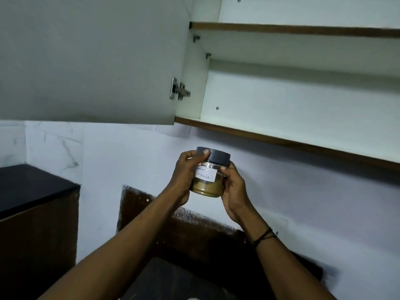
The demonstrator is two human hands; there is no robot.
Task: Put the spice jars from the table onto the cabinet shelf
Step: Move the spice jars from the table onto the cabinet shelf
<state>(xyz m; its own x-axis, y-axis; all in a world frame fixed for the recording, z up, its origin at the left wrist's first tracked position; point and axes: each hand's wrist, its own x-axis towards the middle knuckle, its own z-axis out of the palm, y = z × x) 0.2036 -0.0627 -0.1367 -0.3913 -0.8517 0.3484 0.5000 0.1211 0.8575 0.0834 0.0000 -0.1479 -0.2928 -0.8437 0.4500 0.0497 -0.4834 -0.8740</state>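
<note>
Both hands hold one spice jar [209,176] up in front of the wall, below the open cabinet. The jar is clear glass with a grey lid, brownish powder in its lower half and a white label reading "Garam Masala". My left hand [187,172] wraps the jar's left side with the thumb on the lid. My right hand [232,187] cups its right side. The lower cabinet shelf [281,118] is up and to the right of the jar, white inside with a brown front edge. The table is out of view.
The grey cabinet door [91,59] hangs open at the upper left on a metal hinge [179,89]. A second shelf [303,29] sits higher. A dark counter [30,187] stands at the left. The white wall has a dark patch [194,234] below my hands.
</note>
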